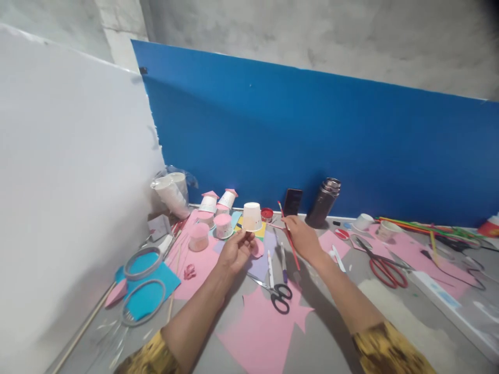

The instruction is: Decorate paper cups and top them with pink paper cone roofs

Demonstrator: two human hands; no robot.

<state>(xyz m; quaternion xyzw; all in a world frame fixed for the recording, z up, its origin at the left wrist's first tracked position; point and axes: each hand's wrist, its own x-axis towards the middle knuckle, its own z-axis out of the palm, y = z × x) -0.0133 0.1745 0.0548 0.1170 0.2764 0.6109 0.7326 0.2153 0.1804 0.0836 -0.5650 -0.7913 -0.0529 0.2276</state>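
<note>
My left hand [236,253] is closed on the rim of an upside-down white paper cup [252,215], held up above the table. Small dark specks mark the cup near its rim. In my right hand [303,238] is a thin red paintbrush [291,245], gripped between the fingers and slanting down toward me. Just behind the cup sits a small red paint pot [267,214]. Under my left hand lies a round pink paper piece [257,248]. To the left stand several white cups with pink tops, among them a pink-topped cup [223,226].
Black-handled scissors [281,298] lie on cut pink paper [261,327] in front. Red-handled scissors [388,271] are at right, near a white power strip [448,306]. A dark flask [323,202] and a phone [293,201] stand by the blue board [312,135]. Grey hoops [144,304] lie left.
</note>
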